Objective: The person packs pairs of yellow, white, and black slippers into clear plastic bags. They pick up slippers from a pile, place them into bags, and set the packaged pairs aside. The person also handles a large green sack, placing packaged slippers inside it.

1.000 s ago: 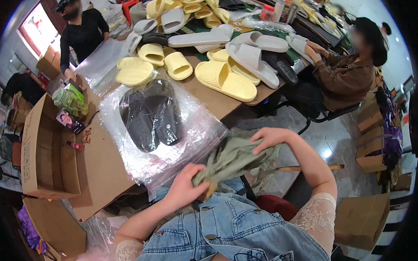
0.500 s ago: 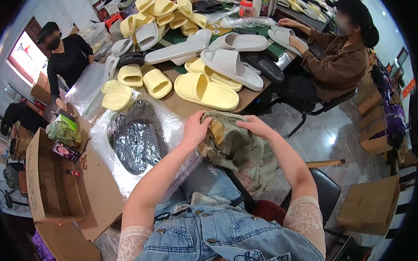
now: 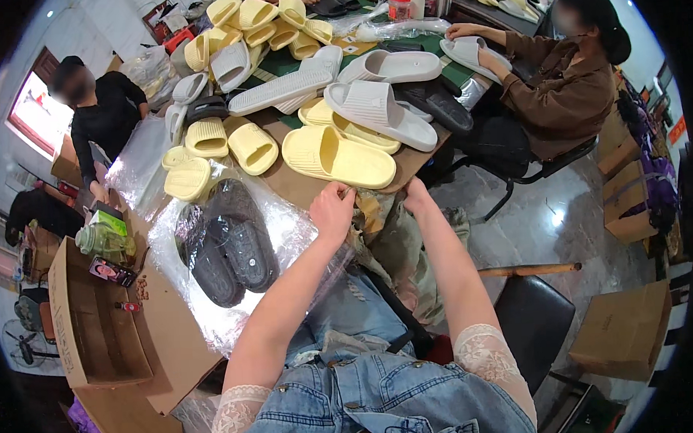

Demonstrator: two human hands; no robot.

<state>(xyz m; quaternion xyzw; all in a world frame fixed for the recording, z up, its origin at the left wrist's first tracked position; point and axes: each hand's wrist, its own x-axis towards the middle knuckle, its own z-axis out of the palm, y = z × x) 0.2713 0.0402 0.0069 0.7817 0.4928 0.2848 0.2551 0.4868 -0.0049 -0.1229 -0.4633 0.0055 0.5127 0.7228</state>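
A worn grey-green cloth [image 3: 409, 249] with a tan patch hangs off the table's edge, just below the yellow slippers. My left hand [image 3: 333, 213] is closed, pinching the cloth's upper left edge. On the other side, my right hand [image 3: 417, 196] grips its upper right edge, with the fingertips partly hidden. Left of my left forearm, a pair of black slippers [image 3: 245, 254] lies soles up on clear plastic film [image 3: 189, 298]. The nearest yellow slipper [image 3: 344, 159] sits just beyond my left hand.
Yellow and grey slippers [image 3: 385, 112] are heaped across the table. A cardboard box [image 3: 98, 317] stands at the left, near a phone [image 3: 110, 272] and a green jar [image 3: 107, 238]. At the right sit a co-worker [image 3: 560, 94] handling a grey slipper and a black chair [image 3: 533, 321].
Both hands have moved slightly apart and toward the table's edge, and the cloth hangs lower between them. My view has shifted a little. The co-worker at the left leans further down.
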